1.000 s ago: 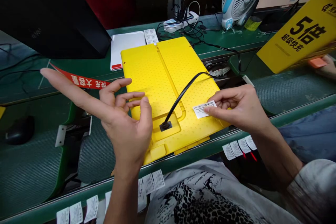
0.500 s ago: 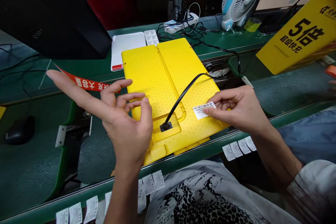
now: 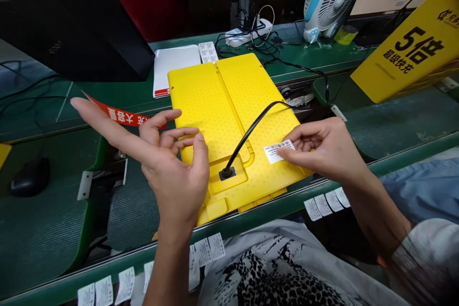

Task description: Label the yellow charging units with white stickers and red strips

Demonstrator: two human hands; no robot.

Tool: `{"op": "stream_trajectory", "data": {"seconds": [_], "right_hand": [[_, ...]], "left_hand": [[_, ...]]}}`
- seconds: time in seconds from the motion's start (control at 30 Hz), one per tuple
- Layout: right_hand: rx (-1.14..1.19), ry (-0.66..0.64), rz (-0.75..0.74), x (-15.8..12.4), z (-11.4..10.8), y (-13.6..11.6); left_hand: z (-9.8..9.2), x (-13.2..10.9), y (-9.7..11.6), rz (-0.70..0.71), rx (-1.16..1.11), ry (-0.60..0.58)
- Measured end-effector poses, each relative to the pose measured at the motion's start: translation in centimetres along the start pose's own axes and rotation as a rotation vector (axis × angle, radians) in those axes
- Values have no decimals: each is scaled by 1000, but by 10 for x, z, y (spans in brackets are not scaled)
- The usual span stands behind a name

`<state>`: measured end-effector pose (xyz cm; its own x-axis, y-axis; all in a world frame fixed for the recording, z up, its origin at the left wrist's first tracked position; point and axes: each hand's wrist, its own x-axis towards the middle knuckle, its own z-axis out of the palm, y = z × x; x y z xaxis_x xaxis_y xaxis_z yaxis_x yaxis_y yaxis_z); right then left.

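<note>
My right hand (image 3: pixel 319 148) pinches a small white printed label (image 3: pixel 275 151) between thumb and fingers, over the lower right part of a yellow plastic panel (image 3: pixel 201 100). My left hand (image 3: pixel 175 167) is raised over the panel's left side, fingers spread and index stretched far out. Behind that index finger is a red strip with white characters (image 3: pixel 124 117); whether it sticks to the fingertip I cannot tell. A black cable (image 3: pixel 247 136) rises from a socket in the panel's recess and arches to the right.
White labels (image 3: pixel 103 290) hang along the bench's front edge, more (image 3: pixel 322 204) at right. A yellow box (image 3: pixel 405 52) stands at right, a fan (image 3: pixel 332 0) and power strip (image 3: pixel 247 36) behind. A dark monitor (image 3: pixel 71 24) and mouse (image 3: pixel 30 177) are at left.
My left index fingertip and the red strip have shifted slightly right together. My right hand keeps the label in nearly the same place. At far right, an orange-red object has gone from view.
</note>
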<state>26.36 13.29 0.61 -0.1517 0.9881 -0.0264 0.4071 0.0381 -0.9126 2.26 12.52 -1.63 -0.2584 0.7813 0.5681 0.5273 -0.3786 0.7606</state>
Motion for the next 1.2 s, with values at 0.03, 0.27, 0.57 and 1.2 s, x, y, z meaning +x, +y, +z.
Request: {"op": "stream_trajectory", "data": {"seconds": [0.03,0.27,0.57,1.2], "right_hand": [[0,-1,-1,0,0,0],[-6,-14,19,2,0,-2],[-27,-31,31,3,0,-2],[-604,-360,-92,42,-24,-30]], "left_hand": [[0,0,0,12,5,-3],[1,1,-5,50,19,1],[1,0,2,13,1,1],[-5,1,7,-56,77,-31]]}}
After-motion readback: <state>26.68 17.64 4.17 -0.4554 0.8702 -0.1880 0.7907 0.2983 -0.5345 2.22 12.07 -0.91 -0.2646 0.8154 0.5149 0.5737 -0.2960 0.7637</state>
